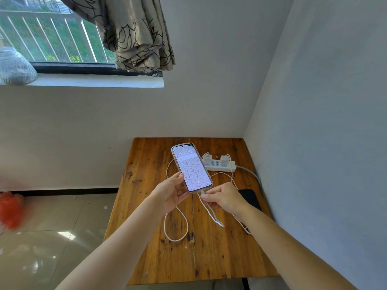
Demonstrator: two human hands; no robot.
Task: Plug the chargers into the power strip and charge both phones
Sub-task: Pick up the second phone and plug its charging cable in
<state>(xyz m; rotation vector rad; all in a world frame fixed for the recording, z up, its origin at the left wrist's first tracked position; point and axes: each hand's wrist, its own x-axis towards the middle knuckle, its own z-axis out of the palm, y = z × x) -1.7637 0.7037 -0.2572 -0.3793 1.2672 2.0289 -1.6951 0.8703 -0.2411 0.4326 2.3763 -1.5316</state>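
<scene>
The right hand (225, 198) pinches the white cable plug (202, 192) at the lit phone (191, 168)'s near end; the left hand (170, 194) clamps that phone's lower left edge, its long axis running near to far. The dark second phone (250, 198) lies flat just right of the right hand, nearer it. Both chargers (225, 160) sit in the power strip (218, 165) beyond.

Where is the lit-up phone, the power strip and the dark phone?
lit phone (191, 168), head view, middle of its screen
power strip (227, 166), head view, right end of its top
dark phone (251, 198), head view, its black face
</scene>
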